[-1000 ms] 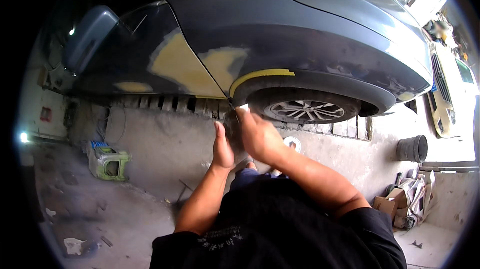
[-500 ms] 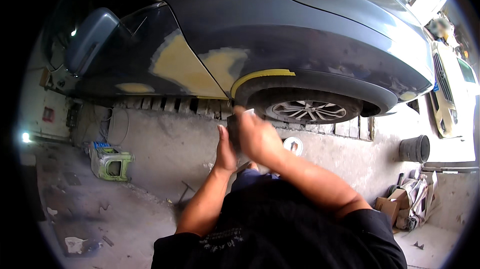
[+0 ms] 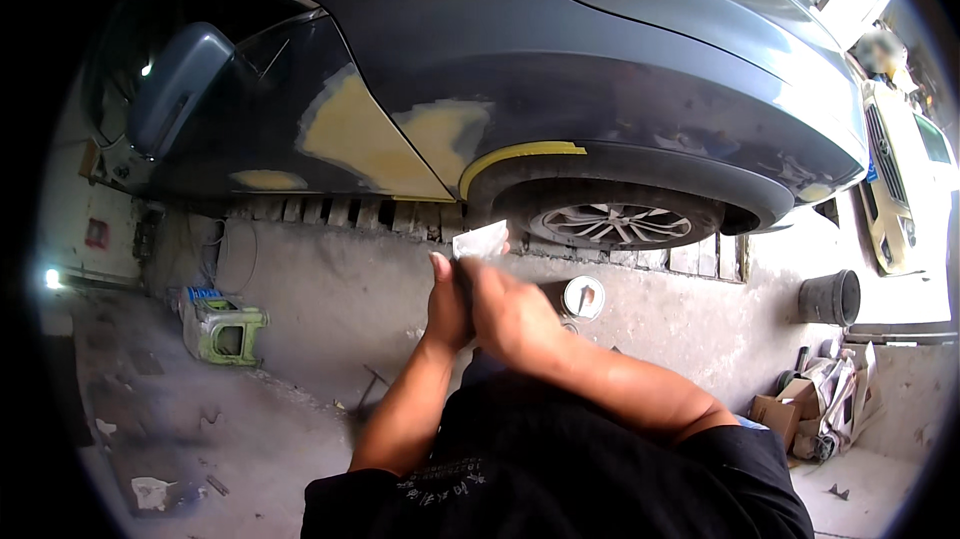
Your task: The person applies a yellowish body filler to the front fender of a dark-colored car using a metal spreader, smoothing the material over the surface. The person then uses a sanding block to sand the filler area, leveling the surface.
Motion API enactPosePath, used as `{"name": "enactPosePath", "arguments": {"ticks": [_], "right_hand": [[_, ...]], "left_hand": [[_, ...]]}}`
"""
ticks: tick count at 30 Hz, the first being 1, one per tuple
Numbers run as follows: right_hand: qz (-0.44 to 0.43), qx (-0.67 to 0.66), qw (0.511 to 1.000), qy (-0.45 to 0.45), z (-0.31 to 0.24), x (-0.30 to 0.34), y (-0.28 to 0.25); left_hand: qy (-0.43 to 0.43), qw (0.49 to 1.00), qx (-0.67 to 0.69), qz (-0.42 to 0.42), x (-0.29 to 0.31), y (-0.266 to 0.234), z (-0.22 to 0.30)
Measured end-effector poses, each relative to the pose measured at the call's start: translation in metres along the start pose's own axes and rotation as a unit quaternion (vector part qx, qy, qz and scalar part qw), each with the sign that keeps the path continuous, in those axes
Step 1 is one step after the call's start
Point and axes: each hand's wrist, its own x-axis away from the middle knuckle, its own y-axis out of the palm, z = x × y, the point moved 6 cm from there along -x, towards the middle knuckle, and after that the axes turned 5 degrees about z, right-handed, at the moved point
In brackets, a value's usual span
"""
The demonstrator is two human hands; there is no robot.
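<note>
My two hands meet in front of my body, below the front wheel arch of a dark grey car [image 3: 640, 89]. A pale flat plate [image 3: 478, 238] juts up from between them, its upper face bright. My left hand [image 3: 449, 304] grips it from the left, thumb raised along the edge; fingertips show at its right side. Against its lower part is my right hand [image 3: 515, 317], curled, fingers pointing inward and smeared by motion. Something dark lies between the palms; its kind is hidden. Tan filler patches [image 3: 355, 129] cover the car's door and fender, and yellow tape [image 3: 525, 150] follows the wheel arch.
An open white tub [image 3: 583, 297] stands on the floor right of my hands, near the wheel [image 3: 625, 223]. A green step stool [image 3: 228, 331] is at left. At right are a dark bucket [image 3: 830, 298], cardboard boxes [image 3: 785, 411] and a detached pale bumper [image 3: 890, 189].
My hands have lowered slightly toward my body. The pale plate now shows a broad bright face above the fingers, where a dark face and a small white corner showed before.
</note>
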Motion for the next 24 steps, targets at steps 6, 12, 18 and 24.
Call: {"name": "enactPosePath", "arguments": {"ticks": [6,12,18,24], "right_hand": [[0.061,-0.028,0.988,0.136,0.054,-0.049,-0.038],[0.094,-0.085,0.972,0.199,0.094,-0.037,-0.092],[-0.045,-0.127,0.991,0.015,0.073,-0.048,-0.081],[-0.195,-0.167,0.966,-0.006,0.051,-0.046,-0.036]], "left_hand": [[-0.002,0.994,-0.112,-0.015,0.009,0.003,0.012],[-0.062,0.995,-0.075,-0.032,0.023,0.004,0.037],[-0.063,0.961,-0.255,-0.088,0.022,0.004,0.038],[-0.046,0.901,-0.420,-0.098,0.019,0.018,0.038]]}}
